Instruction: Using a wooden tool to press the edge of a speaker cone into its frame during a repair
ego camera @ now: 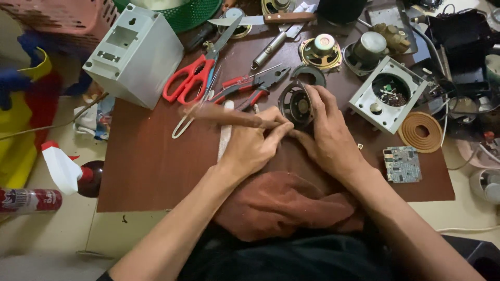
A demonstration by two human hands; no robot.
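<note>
The fingers (pixel 319 99) of the right hand (pixel 328 135) are clamped on a small round speaker (pixel 295 104). The left hand (pixel 250 145) fingers pinch a brown-handled tool (pixel 224 115) against it. Red pliers (pixel 250 86) and red scissors (pixel 190 78) lie just past the fingers on the brown bench (pixel 151 166).

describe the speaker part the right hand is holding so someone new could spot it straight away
Start at the brown board on the floor and find the two hands at its middle. The right hand grips a small round speaker frame, dark metal, tilted on edge. Unlike the brass-coloured speaker behind, it is bare and dark.
</note>
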